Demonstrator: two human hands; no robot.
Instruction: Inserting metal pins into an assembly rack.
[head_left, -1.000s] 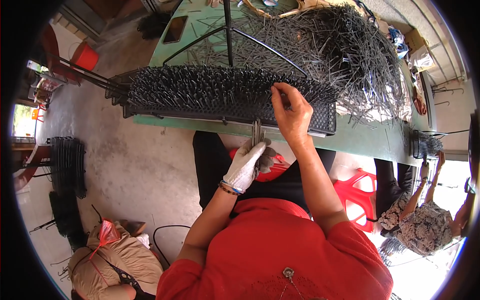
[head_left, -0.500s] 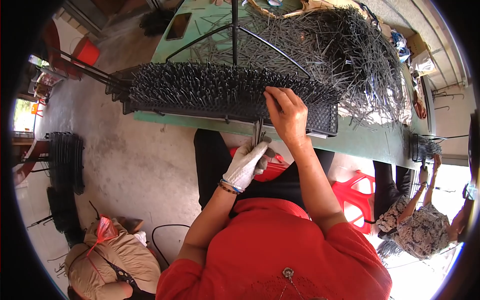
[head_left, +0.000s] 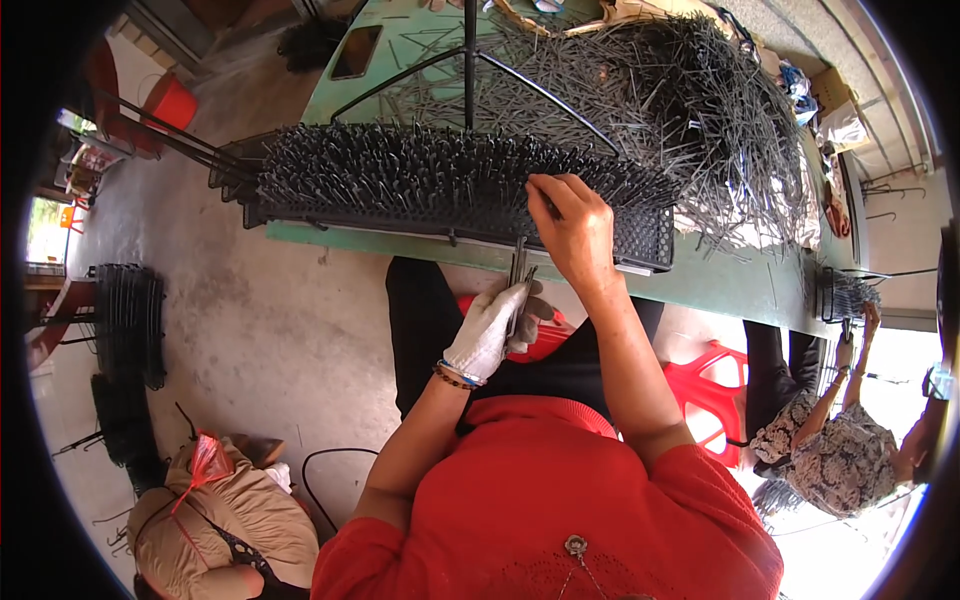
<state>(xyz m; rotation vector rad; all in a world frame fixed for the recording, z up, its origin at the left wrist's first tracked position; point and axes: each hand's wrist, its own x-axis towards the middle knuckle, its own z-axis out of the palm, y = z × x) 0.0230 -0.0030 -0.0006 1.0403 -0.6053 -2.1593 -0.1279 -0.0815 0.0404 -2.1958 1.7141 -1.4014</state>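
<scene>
Insertion of dark rods into a perforated black tray, seen from above. The tray (head_left: 648,238) lies across the upper centre of the frame, along the near edge of a green counter (head_left: 745,282). Upright rods (head_left: 400,172) stand densely over its left and middle portions; this part of the filling may be judged largely done. Bare holes show at the tray's right end and as a strip along its near edge, below the right hand (head_left: 573,222); these appear to be the portion left, although holes hidden among the crowded rods cannot be counted. The right hand is bare, its thumb and forefinger tips brought together at the near margin of the standing rods; whether a rod lies between them cannot be told. The gloved left hand (head_left: 490,328), at the centre of the frame, has its fingers closed around a small bundle of rods (head_left: 519,262), whose ends point up toward the tray's near edge. A large heap of loose rods (head_left: 690,95) covers the counter at the upper right, so supply seems ample. A black metal stand (head_left: 470,65) rises behind the tray, at the upper centre.
</scene>
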